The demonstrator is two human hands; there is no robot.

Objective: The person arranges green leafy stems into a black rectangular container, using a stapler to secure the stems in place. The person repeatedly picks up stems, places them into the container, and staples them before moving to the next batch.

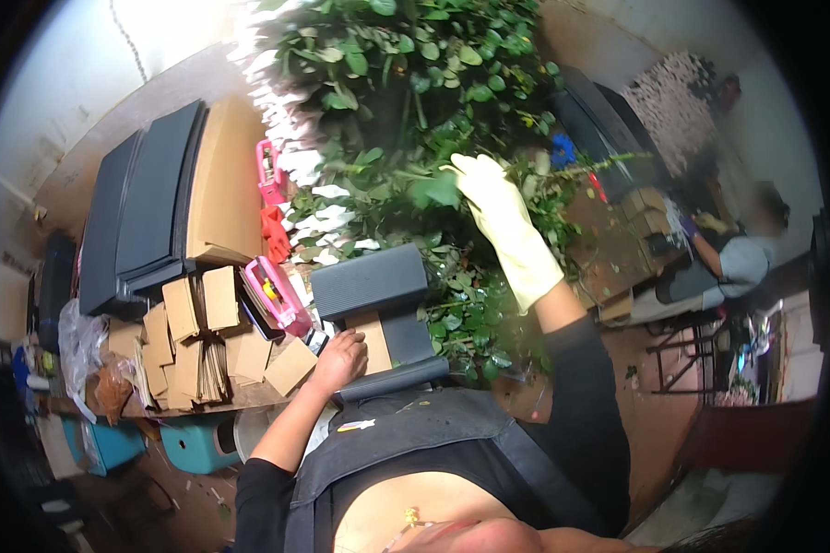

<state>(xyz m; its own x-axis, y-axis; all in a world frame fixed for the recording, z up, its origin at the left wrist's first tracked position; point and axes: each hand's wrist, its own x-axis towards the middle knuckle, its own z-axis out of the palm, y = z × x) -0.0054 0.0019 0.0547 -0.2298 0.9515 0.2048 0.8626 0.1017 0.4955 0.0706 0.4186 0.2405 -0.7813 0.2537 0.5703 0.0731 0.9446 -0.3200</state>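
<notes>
My left hand [341,358], bare, has its fingers bent together at the left edge of a tan cardboard sheet [373,350] on dark corrugated sheeting [404,330]; what it grips, if anything, is hidden. A rolled corrugated piece [367,281] lies just beyond it. My right hand [491,203], in a pale yellow rubber glove, reaches into the greenery, fingers closed on a leafy stem [576,168], slightly blurred. A big pile of leafy stems [406,69] with white-wrapped ends [277,111] fills the far table. A pink tape dispenser [277,300] sits left of my left hand.
Dark and tan cardboard stacks [157,203] and small cardboard pieces [183,341] cover the left table. A second pink dispenser [269,170] and red object [275,235] lie beside them. Turquoise bins [189,445] sit underneath. A co-worker [738,263] sits at the right bench [627,276].
</notes>
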